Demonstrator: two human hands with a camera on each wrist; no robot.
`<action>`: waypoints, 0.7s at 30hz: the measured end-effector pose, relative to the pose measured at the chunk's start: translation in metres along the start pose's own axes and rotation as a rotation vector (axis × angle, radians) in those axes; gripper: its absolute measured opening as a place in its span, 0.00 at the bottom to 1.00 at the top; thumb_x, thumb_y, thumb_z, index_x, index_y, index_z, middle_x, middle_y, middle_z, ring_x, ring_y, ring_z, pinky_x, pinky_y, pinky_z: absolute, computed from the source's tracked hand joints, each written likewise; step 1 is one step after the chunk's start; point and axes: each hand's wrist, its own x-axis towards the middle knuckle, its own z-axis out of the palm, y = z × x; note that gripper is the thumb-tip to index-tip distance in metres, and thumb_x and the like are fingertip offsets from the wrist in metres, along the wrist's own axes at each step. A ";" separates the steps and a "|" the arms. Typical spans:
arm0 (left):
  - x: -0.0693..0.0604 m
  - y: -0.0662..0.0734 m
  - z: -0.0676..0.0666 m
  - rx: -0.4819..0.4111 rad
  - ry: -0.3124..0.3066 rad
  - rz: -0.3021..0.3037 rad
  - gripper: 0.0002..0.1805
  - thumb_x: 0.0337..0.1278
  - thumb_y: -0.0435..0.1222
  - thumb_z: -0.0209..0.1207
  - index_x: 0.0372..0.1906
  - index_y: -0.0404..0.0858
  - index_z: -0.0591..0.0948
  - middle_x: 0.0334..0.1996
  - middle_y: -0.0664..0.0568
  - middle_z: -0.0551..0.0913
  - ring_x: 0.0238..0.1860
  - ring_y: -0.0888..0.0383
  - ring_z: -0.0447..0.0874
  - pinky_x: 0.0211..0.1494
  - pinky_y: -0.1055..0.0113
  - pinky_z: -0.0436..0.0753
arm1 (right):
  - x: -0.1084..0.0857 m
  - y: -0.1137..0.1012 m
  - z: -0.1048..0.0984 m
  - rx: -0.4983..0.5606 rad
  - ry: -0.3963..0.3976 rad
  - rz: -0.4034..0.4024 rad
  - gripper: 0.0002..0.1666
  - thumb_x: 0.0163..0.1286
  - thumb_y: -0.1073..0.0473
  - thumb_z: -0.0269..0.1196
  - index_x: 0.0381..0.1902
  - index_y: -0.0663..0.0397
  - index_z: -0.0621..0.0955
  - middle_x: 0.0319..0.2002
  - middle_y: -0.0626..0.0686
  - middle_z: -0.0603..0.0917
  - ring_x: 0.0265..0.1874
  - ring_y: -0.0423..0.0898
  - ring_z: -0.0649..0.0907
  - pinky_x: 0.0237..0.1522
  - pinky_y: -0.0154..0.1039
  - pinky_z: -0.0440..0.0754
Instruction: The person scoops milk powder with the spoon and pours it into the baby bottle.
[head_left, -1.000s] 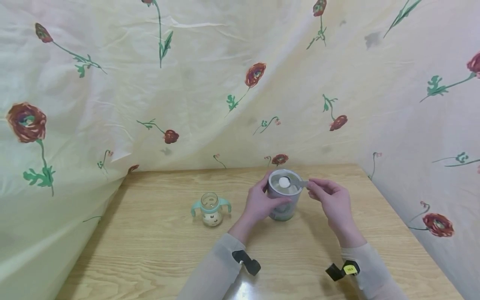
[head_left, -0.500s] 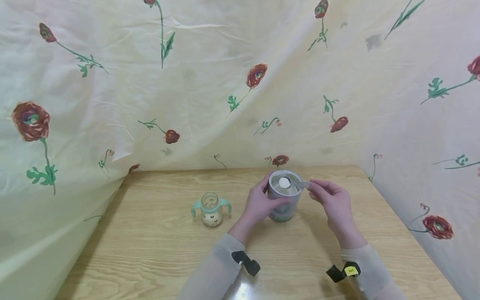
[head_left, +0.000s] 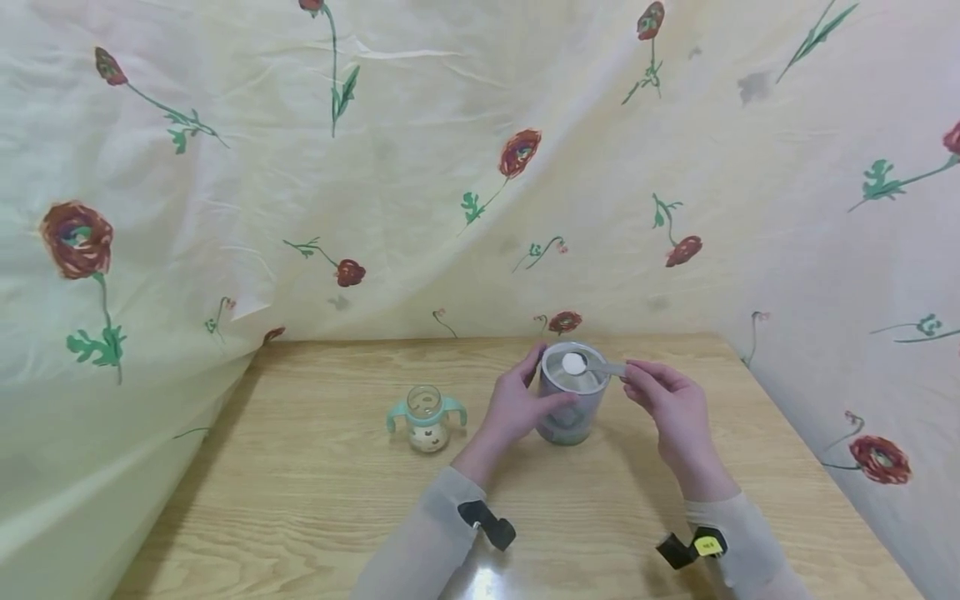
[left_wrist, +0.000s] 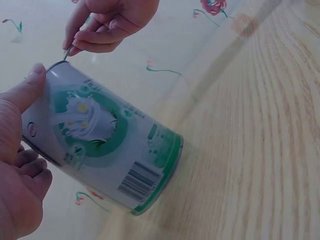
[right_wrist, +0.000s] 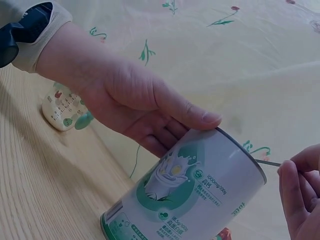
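An open white and green can (head_left: 567,417) stands on the table, and my left hand (head_left: 517,407) grips its upper left side, also seen in the left wrist view on the can (left_wrist: 100,140). My right hand (head_left: 675,408) pinches the handle of a grey scoop (head_left: 609,367), whose bowl, heaped with white powder (head_left: 573,363), is at the can's mouth. In the right wrist view the handle (right_wrist: 270,162) sticks out past the rim, between the can (right_wrist: 185,195) and my right fingers (right_wrist: 295,185); the bowl is hidden there.
Left of the can, a clear bottle (head_left: 428,435) with two mint handles stands uncapped on the wooden table (head_left: 315,483). A flowered cloth (head_left: 420,183) hangs behind the table and along both sides.
The head view has shifted slightly. The scoop's handle shows a little more between the rim and my right fingers; my left hand keeps its grip on the can.
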 end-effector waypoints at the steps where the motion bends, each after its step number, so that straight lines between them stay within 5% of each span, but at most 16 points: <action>1: 0.000 0.001 -0.002 0.003 -0.005 0.004 0.57 0.51 0.46 0.83 0.84 0.44 0.64 0.81 0.57 0.64 0.80 0.52 0.64 0.81 0.57 0.66 | 0.000 0.000 0.000 0.003 0.004 0.004 0.08 0.75 0.62 0.71 0.48 0.58 0.90 0.42 0.45 0.90 0.37 0.36 0.90 0.49 0.30 0.88; 15: -0.012 0.023 -0.035 0.030 0.003 0.068 0.51 0.52 0.44 0.82 0.81 0.42 0.70 0.80 0.53 0.68 0.79 0.55 0.66 0.80 0.58 0.67 | -0.005 -0.007 0.007 0.140 -0.015 0.074 0.05 0.76 0.64 0.70 0.43 0.51 0.92 0.42 0.46 0.90 0.39 0.36 0.89 0.51 0.28 0.87; 21: -0.018 0.032 -0.056 0.036 0.027 0.113 0.47 0.54 0.42 0.81 0.79 0.44 0.73 0.77 0.58 0.72 0.77 0.56 0.69 0.79 0.58 0.70 | -0.008 -0.011 0.017 0.189 -0.016 0.087 0.06 0.76 0.65 0.70 0.41 0.51 0.92 0.39 0.46 0.90 0.36 0.37 0.89 0.49 0.27 0.87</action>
